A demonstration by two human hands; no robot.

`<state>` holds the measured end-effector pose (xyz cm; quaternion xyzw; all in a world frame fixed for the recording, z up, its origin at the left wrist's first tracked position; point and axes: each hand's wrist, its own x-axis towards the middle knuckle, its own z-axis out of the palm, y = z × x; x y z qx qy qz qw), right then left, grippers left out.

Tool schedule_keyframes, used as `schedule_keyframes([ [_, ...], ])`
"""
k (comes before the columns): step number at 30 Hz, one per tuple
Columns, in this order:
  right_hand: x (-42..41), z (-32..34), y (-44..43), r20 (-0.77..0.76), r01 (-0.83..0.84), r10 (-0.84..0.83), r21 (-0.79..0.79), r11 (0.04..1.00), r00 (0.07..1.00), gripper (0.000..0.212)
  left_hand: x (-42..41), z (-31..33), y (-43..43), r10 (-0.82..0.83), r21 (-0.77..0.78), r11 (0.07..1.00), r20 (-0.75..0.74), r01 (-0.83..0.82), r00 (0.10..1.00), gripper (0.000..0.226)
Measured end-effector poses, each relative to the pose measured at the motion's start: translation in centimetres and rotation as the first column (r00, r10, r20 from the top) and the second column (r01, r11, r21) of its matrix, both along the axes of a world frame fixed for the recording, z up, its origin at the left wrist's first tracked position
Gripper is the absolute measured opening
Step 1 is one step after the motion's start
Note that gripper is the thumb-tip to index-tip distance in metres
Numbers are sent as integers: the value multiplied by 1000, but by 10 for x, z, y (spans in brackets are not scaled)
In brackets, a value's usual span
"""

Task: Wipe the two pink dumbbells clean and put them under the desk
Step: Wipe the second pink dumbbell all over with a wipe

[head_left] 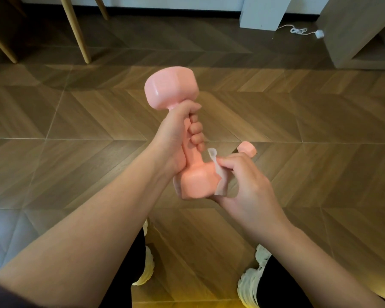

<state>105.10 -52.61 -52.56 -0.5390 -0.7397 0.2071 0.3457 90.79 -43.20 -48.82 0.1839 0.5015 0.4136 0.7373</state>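
Observation:
My left hand (178, 141) grips the handle of a pink dumbbell (171, 87), held upright above the floor with one head up and the other head down near my wrist. My right hand (247, 185) pinches a thin whitish wipe (219, 174) and presses it against the right side of the lower head. A second pink dumbbell (247, 148) lies on the wooden floor just behind my right hand; only one of its ends shows.
Wooden furniture legs (76, 30) stand at the far left. A white post (262, 12) and a white cable with a plug (300, 31) are at the back right, beside a wooden cabinet (351, 32). My white shoes (251, 283) are at the bottom.

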Motion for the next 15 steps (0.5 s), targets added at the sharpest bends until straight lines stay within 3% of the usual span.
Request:
schedule_keyframes([
  [3,8,-1,8,-45,-115,107,-216,970,993,58,-4,0,-3,-42,66,997,90,36,995,29],
  [8,8,5,7,-142,-234,202,-260,937,969,54,-6,1,-10,-249,229,955,273,188,929,20],
  [11,7,3,5,-151,-209,176,-237,949,973,50,-4,2,-10,-260,222,953,242,207,935,21],
  [15,9,-2,4,-70,-131,126,-69,989,990,48,1,4,-7,-152,128,982,99,139,983,27],
])
